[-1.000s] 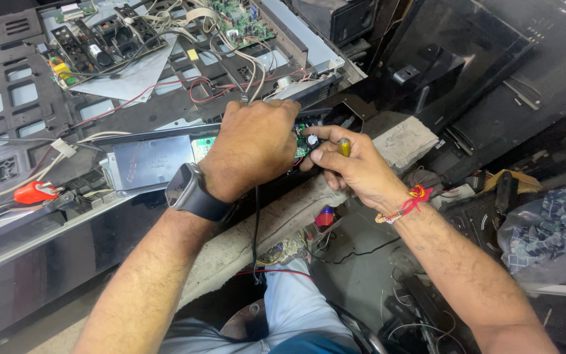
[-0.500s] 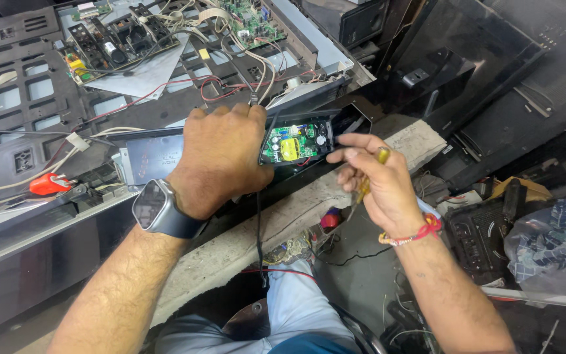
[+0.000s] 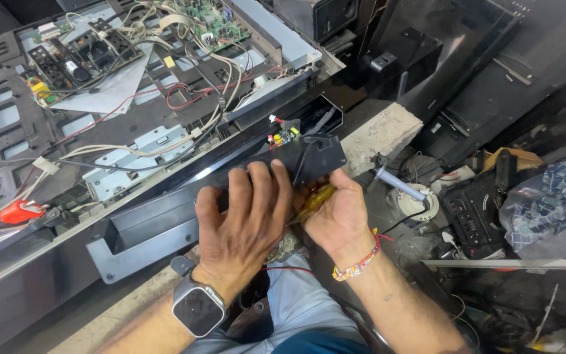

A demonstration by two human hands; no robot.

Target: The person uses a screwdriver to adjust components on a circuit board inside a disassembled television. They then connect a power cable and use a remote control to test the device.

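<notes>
My left hand [image 3: 247,223], with a smartwatch [image 3: 198,308] on its wrist, grips the near edge of a black plastic cover [image 3: 312,159] at the lower edge of an opened flat-screen chassis [image 3: 158,216]. My right hand [image 3: 342,219] touches the same cover from the right and holds a yellow-handled screwdriver [image 3: 314,200] in its closed fingers. A small green circuit board [image 3: 286,136] peeks out just behind the cover's top edge. A red and beaded band [image 3: 360,263] circles my right wrist.
Circuit boards [image 3: 73,62] and bundled wires [image 3: 198,98] fill the chassis at upper left. A red-handled tool [image 3: 21,211] lies at the left. A concrete block [image 3: 388,134], a metal-tipped tool on a white stand [image 3: 404,190], a black device [image 3: 473,213] and a plastic bag [image 3: 551,203] crowd the right.
The green board lay exposed between my hands before. Now the black cover hides most of it, and both hands have come lower onto the cover.
</notes>
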